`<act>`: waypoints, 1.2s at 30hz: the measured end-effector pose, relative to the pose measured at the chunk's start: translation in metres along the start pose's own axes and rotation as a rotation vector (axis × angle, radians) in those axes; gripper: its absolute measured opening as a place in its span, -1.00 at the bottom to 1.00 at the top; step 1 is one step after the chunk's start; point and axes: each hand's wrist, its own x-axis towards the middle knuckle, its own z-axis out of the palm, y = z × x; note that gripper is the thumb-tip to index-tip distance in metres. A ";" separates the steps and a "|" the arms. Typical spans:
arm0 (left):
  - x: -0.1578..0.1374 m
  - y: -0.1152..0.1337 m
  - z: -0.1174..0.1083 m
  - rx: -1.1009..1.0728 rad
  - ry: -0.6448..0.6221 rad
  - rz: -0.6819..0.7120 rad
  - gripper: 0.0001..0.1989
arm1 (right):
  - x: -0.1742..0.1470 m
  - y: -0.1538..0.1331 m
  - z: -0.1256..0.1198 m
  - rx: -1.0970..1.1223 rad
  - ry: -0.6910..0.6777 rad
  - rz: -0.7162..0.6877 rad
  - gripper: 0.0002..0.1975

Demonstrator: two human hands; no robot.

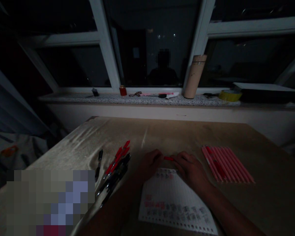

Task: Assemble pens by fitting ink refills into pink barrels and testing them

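A short stretch of a red pen (pixel 168 158) shows between my two hands, above the top edge of a lined spiral notepad sheet (pixel 172 196). My left hand (pixel 151 163) is closed at the pen's left end, and my right hand (pixel 188 164) is closed round its right end. Fingers cover the rest of the pen. The sheet carries rows of black and red scribbled marks. Left of my left hand lie several red pens (pixel 116 159) beside a bunch of black pens (pixel 116 175). A single black pen (pixel 99 162) lies further left.
A row of pink pencil-like sticks (pixel 232 164), with red pens on top, lies on the table (pixel 177 134) at right. On the windowsill (pixel 108 100) stand a tall beige flask (pixel 195 77), a small red jar (pixel 123 90) and yellow tape (pixel 230 95). The lower left is pixelated.
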 end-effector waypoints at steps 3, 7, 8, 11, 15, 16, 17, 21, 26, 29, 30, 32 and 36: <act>0.001 -0.003 0.002 0.051 0.021 -0.025 -0.66 | -0.001 -0.001 0.000 0.004 -0.003 0.007 -0.75; 0.002 -0.003 0.004 0.038 0.045 -0.069 -0.59 | -0.002 0.000 0.001 0.002 0.008 0.003 -0.76; 0.002 -0.002 0.004 0.017 0.049 -0.081 -0.58 | -0.002 0.000 0.001 0.002 0.017 0.002 -0.75; 0.001 0.000 0.002 -0.058 0.047 -0.077 -0.62 | -0.002 0.002 0.002 0.004 0.038 0.000 -0.75; 0.000 -0.001 0.001 -0.071 0.019 -0.027 -0.77 | -0.002 0.002 0.002 -0.001 0.034 -0.004 -0.75; 0.000 -0.001 0.001 -0.054 0.018 -0.033 -0.76 | -0.002 0.002 0.002 -0.002 0.031 -0.006 -0.75; 0.000 -0.001 0.001 -0.035 0.021 -0.043 -0.74 | -0.002 0.002 0.002 -0.004 0.031 -0.008 -0.75; 0.001 0.000 0.002 0.009 0.046 -0.063 -0.63 | -0.002 0.003 0.003 -0.014 0.043 -0.006 -0.75; 0.002 -0.001 0.002 -0.018 0.064 -0.088 -0.60 | -0.003 0.004 0.003 -0.006 0.050 -0.011 -0.75; 0.003 -0.004 0.001 -0.050 0.088 -0.116 -0.63 | -0.003 0.004 0.002 -0.003 0.059 0.001 -0.75; 0.003 -0.005 0.001 -0.062 0.096 -0.129 -0.64 | -0.003 0.004 0.002 -0.002 0.060 0.004 -0.75; 0.003 -0.006 0.001 -0.094 0.109 -0.147 -0.65 | -0.003 0.004 0.001 0.001 0.061 0.013 -0.75; 0.003 -0.006 -0.001 -0.164 0.119 -0.168 -0.73 | -0.004 0.006 0.001 0.004 0.062 0.024 -0.75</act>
